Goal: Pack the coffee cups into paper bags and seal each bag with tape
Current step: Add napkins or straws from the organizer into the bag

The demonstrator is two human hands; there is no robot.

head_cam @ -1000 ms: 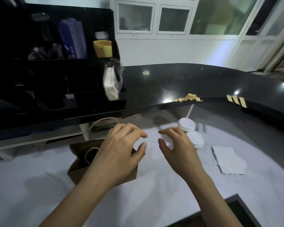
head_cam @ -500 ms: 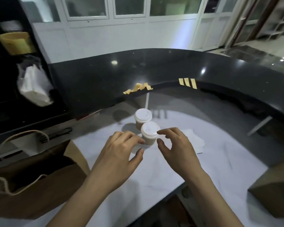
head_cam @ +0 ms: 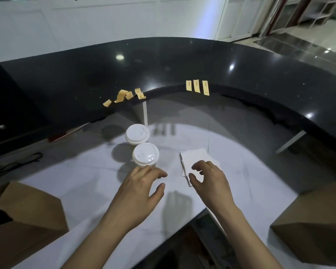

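Far left, a brown paper bag [head_cam: 27,216] sits on the near-left corner of the white bench [head_cam: 85,181]. The frame cuts it off, so I can't tell if its mouth is open. Behind it, by the bench's left back edge, a black cable [head_cam: 17,162] lies loose.

The raised black counter [head_cam: 163,70] curves round the whole back edge of the bench. On its inner lip, left of middle, there's a little mess of crumpled tape [head_cam: 122,96], yellowish and curled up on itself.

Below that, toward the back middle of the bench, both coffee cups stand upright with white lids on. The far cup [head_cam: 137,133] and the near cup [head_cam: 145,155] are touching or as good as.

The left hand [head_cam: 138,193] is just in front of the near cup, palm down. Its fingers are loosely bent, apart from the thumb, and gripping nothing. The fingertips are right at the cup's base, but I can't tell if they touch it.

Right of the cups, a small stack of white napkins [head_cam: 196,158] lies flat mid-bench. The right hand [head_cam: 209,181] hangs over its near end with fingers curled downward and thumb apart from them, nothing pinched as far as I can see.

On the counter lip above, three tape strips [head_cam: 197,86] are stuck side by side. Far right, a second paper bag [head_cam: 314,230] sits at the bench's near-right edge, well apart from the cups.
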